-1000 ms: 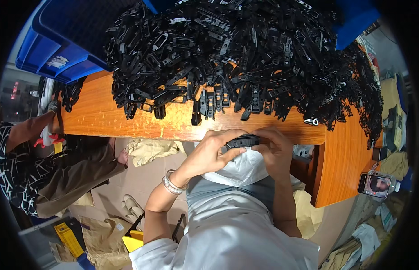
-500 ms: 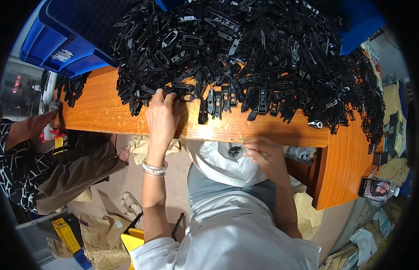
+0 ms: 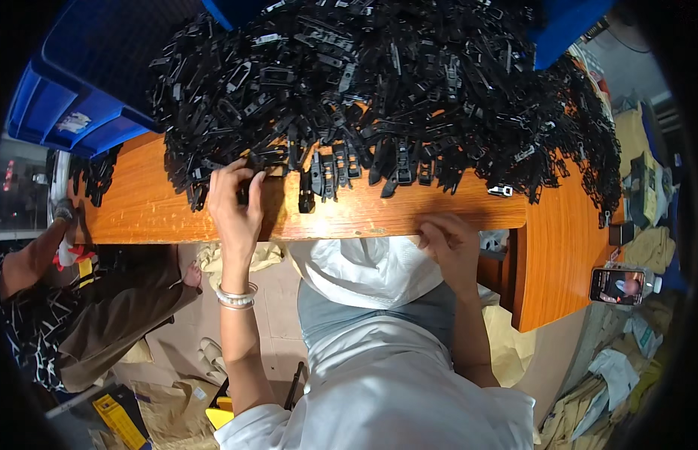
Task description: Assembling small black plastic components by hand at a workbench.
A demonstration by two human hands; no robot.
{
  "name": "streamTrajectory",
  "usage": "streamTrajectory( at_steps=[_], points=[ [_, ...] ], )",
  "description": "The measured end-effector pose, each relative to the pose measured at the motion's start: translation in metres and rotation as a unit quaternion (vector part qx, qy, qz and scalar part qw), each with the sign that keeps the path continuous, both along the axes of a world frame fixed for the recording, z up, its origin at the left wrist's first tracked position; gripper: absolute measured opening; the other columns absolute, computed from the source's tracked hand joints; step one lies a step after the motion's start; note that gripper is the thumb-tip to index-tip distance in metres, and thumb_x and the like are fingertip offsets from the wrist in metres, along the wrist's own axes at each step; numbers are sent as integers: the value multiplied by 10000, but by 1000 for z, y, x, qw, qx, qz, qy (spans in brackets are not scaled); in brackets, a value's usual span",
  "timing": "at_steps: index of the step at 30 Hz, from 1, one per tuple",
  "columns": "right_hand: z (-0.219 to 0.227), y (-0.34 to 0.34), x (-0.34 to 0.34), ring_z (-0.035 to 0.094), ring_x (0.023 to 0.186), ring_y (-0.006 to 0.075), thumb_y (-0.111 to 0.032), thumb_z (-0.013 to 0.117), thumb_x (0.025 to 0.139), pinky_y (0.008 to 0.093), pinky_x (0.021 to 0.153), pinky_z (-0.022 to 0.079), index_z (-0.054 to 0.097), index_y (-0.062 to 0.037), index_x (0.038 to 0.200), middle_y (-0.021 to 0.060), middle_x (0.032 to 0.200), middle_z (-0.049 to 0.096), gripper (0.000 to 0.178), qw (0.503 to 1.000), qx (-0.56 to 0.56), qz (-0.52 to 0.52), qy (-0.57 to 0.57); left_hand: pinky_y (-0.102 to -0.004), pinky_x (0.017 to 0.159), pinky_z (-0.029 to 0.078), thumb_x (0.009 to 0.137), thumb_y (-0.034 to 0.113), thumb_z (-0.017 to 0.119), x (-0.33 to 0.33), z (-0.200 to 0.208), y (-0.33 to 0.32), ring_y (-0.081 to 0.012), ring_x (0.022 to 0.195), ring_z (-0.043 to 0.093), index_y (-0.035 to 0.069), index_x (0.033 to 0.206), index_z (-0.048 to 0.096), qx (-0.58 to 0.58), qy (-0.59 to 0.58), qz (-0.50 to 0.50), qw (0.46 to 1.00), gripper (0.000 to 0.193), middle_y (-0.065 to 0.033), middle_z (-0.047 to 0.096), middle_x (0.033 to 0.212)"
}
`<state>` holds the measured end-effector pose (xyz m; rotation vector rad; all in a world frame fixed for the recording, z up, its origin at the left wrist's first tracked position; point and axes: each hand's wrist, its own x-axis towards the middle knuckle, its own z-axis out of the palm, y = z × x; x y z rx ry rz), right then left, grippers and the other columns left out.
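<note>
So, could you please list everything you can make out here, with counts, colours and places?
Flat wooden table: one, orange-brown, across the middle and right
Small slim plastic parts: uncountable, black, heaped on the table
Deep plastic crate: one, blue, upper left
Open plastic-looking bag: one, white, at the lap below the table edge
Rectangular phone: one, dark, right, by the table's edge
Small plastic crate: one, yellow, lower left
Crumpled sacks: several, tan, floor and right side
Slippers: apparently a pair, beige, floor left
Co-worker: one, black-and-white top, brown trousers, left
Short-sleeved shirt: one, pale, bottom centre
Person's left hand: one, bare, at the heap's near edge; hold unclear
Person's right hand: one, bare, by the table edge
</note>
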<state>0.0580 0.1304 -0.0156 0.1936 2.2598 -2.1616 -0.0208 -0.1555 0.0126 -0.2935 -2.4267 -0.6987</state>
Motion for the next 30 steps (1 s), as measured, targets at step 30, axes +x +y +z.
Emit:
streamTrajectory(
  at_steps=[30],
  points=[
    [0,65,-28,562,771,270,-46,521,820,335,653,451,569,-48,1024,110,916,539,210,809,499,-301,81,-218,612,438,715,-7,669,62,-24,109,-92,664,516,-8,1062,547,272,-314,-243,877,368,-53,583,825]
  ],
)
